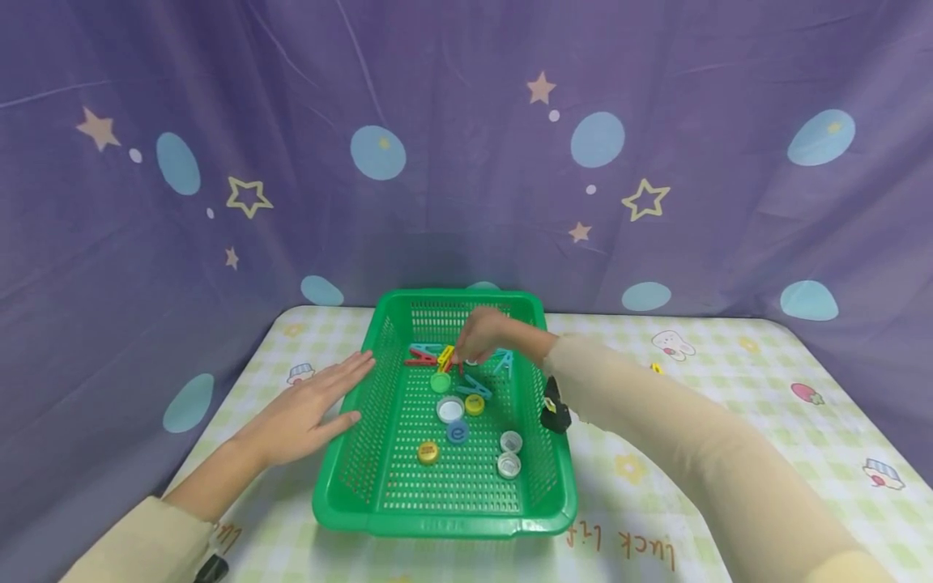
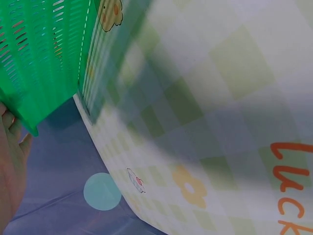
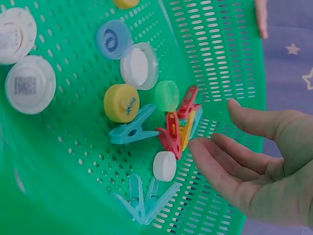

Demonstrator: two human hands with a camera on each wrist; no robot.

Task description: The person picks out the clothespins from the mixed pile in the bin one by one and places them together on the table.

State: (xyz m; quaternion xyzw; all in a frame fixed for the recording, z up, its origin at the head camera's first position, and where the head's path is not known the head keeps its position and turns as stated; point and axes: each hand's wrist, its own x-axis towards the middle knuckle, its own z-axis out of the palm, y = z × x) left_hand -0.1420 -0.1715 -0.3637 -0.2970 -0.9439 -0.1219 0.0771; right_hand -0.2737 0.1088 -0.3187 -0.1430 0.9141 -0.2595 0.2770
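Observation:
My left hand [image 1: 313, 413] lies along the left rim of a green plastic basket [image 1: 452, 526], fingers straight and thumb apart. Over the far part of the basket reaches my right hand [image 1: 481, 334], its thumb and fingers spread with nothing between them in the right wrist view. Its fingertips are close to a red clothespin [image 3: 170, 137] and a yellow clothespin [image 3: 187, 131]; whether they touch is unclear. Another red clothespin [image 3: 189, 102] lies against these. Blue clothespins [image 3: 132, 128] and a small white cap [image 3: 165, 165] lie nearby, beside a green cap [image 3: 167, 96].
Nearer in the basket are a blue cap [image 1: 457, 431], a gold cap [image 1: 428, 452], a yellow cap [image 1: 475, 404], a larger white cap [image 1: 449, 410] and two pale caps [image 1: 509, 465]. A black clip-like object [image 1: 555, 409] sits at the right rim. A purple curtain [image 1: 466, 227] hangs behind.

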